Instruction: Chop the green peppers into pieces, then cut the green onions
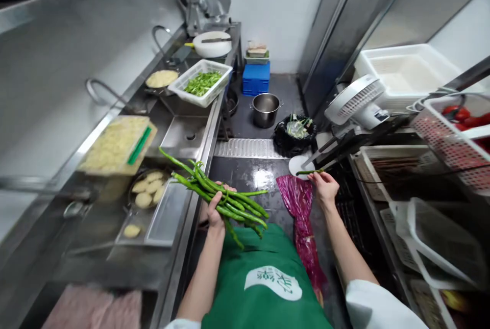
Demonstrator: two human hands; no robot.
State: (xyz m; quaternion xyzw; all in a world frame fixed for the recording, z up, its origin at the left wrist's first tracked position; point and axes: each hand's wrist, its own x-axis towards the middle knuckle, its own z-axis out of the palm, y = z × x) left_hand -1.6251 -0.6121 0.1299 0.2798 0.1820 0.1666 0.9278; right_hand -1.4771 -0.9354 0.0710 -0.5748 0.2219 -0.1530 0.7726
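Note:
A bunch of long green beans (237,205) is clasped in my left hand (217,211), held in front of the green apron (264,262). The beans stick out on both sides of the fist. Off to the right, my right hand (325,186) pinches one short piece of green bean (307,172) between thumb and fingertips. Below that hand lies a purple-red mesh bag (302,206), stretched along the floor. Behind it, a bin with a black liner (294,134) has green and pale scraps inside.
On the left, a steel counter holds a white basket of cut green vegetables (202,84), a tub of pale slices (115,143) and a pan with peeled potatoes (149,189). A steel pot (265,109) and blue crate (256,78) stand ahead. A white fan (358,102) and rack are right.

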